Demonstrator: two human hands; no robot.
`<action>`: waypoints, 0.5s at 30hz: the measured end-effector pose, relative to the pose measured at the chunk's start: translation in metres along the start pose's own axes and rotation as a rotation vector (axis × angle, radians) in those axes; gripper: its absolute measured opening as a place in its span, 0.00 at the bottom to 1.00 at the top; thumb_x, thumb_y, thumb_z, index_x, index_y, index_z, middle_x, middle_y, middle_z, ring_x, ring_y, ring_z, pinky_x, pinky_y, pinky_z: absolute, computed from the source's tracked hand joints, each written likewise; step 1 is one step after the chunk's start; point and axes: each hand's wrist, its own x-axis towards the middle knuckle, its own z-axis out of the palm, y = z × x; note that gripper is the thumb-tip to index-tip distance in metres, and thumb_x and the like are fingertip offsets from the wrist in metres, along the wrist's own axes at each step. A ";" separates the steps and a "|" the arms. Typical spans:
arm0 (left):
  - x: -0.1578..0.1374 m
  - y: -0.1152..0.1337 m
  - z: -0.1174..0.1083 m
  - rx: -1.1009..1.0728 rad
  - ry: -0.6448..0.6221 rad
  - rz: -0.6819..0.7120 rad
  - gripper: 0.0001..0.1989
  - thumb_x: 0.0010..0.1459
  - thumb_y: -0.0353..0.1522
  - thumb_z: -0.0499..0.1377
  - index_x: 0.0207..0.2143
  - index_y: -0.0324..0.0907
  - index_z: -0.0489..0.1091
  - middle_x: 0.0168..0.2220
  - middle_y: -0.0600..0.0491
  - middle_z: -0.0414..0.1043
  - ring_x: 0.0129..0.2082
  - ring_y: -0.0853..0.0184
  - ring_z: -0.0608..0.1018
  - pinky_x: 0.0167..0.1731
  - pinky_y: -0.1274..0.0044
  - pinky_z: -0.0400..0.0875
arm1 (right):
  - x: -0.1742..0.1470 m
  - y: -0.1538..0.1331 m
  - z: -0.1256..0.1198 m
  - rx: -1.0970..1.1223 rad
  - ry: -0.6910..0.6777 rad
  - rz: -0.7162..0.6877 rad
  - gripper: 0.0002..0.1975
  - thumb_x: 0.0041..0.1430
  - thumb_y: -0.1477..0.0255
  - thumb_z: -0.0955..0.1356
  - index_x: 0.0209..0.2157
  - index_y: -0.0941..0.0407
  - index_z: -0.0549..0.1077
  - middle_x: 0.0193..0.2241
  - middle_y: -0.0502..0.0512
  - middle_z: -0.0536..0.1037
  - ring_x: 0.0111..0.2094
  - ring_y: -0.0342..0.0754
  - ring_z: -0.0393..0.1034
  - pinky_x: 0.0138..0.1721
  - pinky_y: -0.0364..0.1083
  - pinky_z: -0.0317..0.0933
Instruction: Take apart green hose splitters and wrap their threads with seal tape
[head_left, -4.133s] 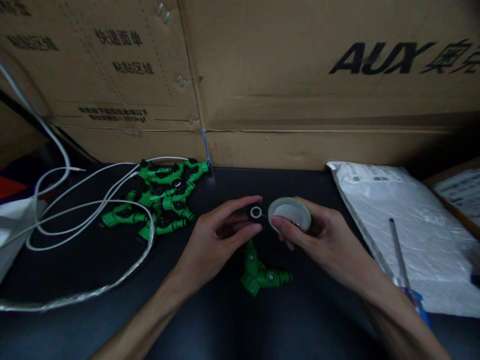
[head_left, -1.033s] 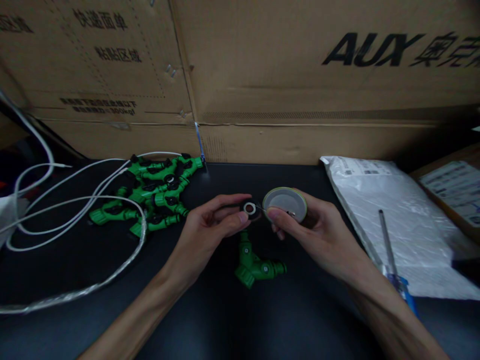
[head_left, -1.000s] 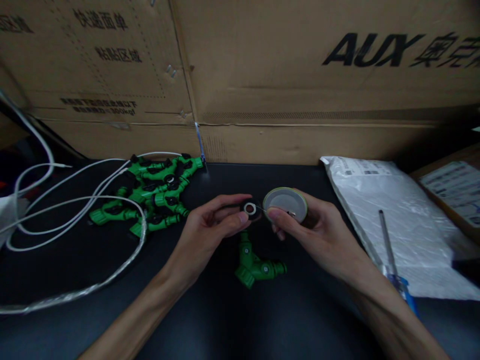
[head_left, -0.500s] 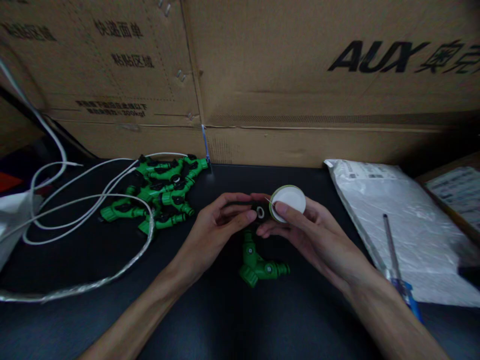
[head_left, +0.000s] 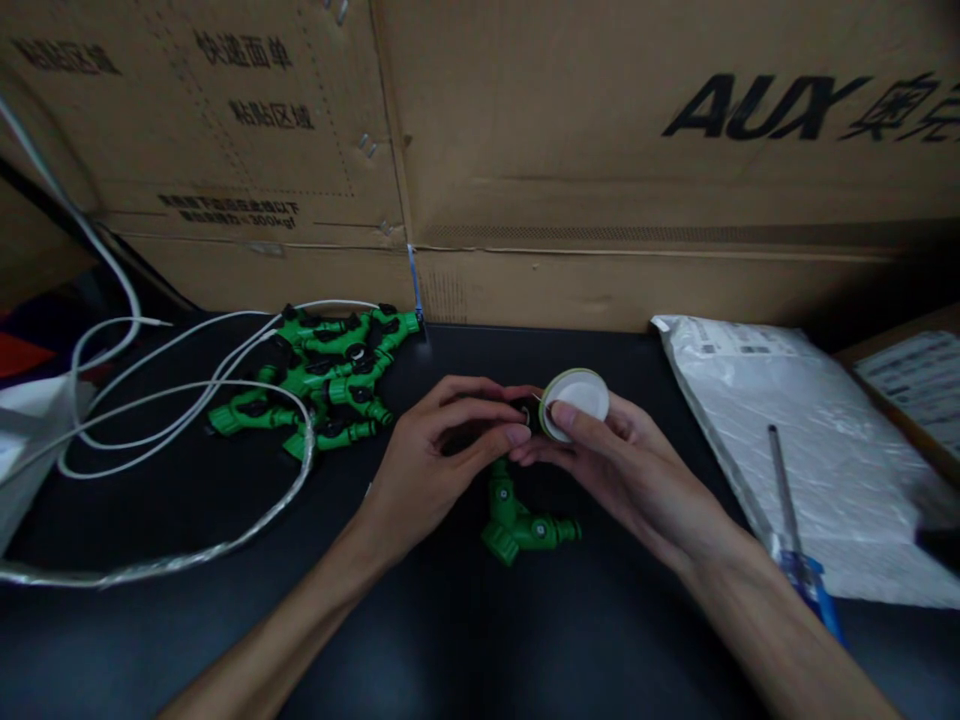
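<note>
My left hand pinches a small black part between thumb and fingers, and its exact kind I cannot make out. My right hand grips a round white disc-like container or roll with a yellow-green rim, tilted, the thumb pressed on its white face. Both hands meet over the table, the black part lying close against the rim. Just below the fingers, a green Y-shaped hose splitter rests on the black table, its upper end partly hidden by my left hand.
Several green hose splitters lie heaped at the left, with white cables looping over and beside them. A white padded mailer is on the right, a blue-handled screwdriver lying on its edge. Large cardboard boxes wall off the back.
My left hand has shifted slightly right, bringing the black part closer to the white disc. The pale ring on that part is now mostly hidden. The view has tilted a little.
</note>
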 end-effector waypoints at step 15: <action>0.004 -0.001 -0.005 -0.020 -0.078 -0.017 0.03 0.59 0.31 0.70 0.37 0.46 0.83 0.51 0.51 0.73 0.53 0.62 0.78 0.54 0.69 0.75 | -0.003 0.001 -0.005 -0.110 -0.057 0.003 0.08 0.66 0.71 0.73 0.46 0.51 0.83 0.43 0.54 0.84 0.41 0.44 0.80 0.45 0.42 0.76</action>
